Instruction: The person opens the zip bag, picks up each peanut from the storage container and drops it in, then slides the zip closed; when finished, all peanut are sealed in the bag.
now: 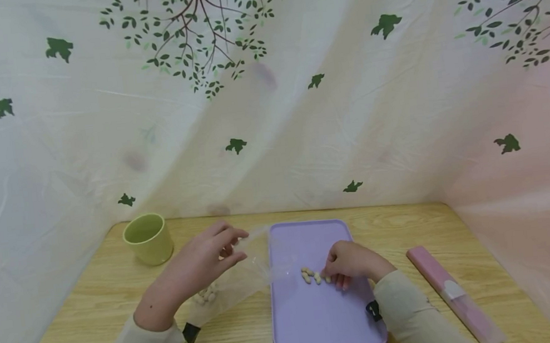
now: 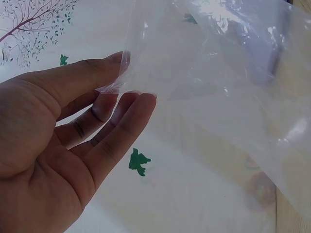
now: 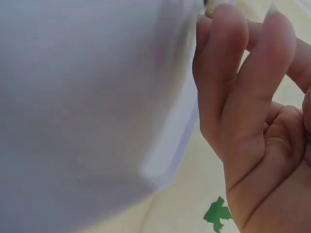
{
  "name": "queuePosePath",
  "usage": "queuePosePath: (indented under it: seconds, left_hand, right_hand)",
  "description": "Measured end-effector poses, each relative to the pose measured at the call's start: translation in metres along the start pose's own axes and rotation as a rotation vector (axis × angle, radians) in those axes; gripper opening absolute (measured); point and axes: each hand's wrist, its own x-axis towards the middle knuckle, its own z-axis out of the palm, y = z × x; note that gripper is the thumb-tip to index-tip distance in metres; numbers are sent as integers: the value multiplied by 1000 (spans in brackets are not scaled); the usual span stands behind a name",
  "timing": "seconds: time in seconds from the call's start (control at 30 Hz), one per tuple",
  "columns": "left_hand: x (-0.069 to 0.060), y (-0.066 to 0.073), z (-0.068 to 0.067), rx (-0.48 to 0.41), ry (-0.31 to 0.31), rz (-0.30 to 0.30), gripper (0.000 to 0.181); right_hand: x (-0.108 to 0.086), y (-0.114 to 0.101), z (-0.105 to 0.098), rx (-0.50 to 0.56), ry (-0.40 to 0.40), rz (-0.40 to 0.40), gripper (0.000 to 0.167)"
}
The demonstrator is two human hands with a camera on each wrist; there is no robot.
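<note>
My left hand [image 1: 209, 259] pinches the edge of a clear plastic bag [image 1: 240, 298] between thumb and fingers. In the left wrist view the bag [image 2: 209, 82] spreads out from those fingertips. Several pale peanuts [image 1: 206, 295] lie in the bag, partly behind the left wrist. A lilac tray [image 1: 321, 323] lies to the right, bearing a small row of peanuts [image 1: 307, 275]. Over the right end of that row, my right hand [image 1: 352, 261] has its fingertips together at a peanut. Only a tan sliver of this peanut [image 3: 210, 10] shows at the fingertips in the right wrist view.
A green cup [image 1: 148, 240] stands at the back left of the wooden table [image 1: 242, 342]. Right of the tray lies a long pink folded packet [image 1: 451, 292] with a white band. A pale curtain [image 1: 278, 154] printed with leaves and birds hangs behind the table.
</note>
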Motion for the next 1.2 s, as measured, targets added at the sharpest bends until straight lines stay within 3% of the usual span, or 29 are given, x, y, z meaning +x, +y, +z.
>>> queuePosePath:
  seconds: [0.53,0.77,1.2]
  left_hand:
    - [1,1,1,1,6,-1,31]
    - [1,1,1,-2,-11,-13,31]
    - [0,3,-2,-4,-15,-20,31]
  right_hand:
    - [-8,-13,-24,124,24,-105,22]
    - [-16,-33,-27,213,26,-170,26]
    - [-25,-67,-22,233,41,-246,22]
